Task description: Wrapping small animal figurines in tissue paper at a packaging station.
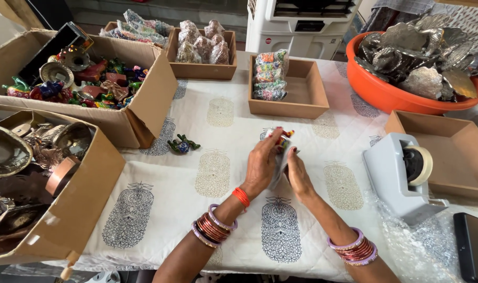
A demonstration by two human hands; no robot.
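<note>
My left hand [261, 163] and my right hand [298, 174] meet over the middle of the table, both closed around a small colourful item in clear wrap [282, 147]. Only its red and multicoloured top shows above my fingers. A small green bird figurine [182, 144] lies on the cloth to the left of my hands. A grey tape dispenser [401, 175] stands to the right of them.
A shallow cardboard tray [306, 97] behind my hands holds wrapped colourful bundles [270, 73]. Large boxes of painted figurines [82, 78] and metal ware [35, 173] stand at left. An orange tub [385, 94] of silver pieces sits at back right, bubble wrap [422, 241] at front right.
</note>
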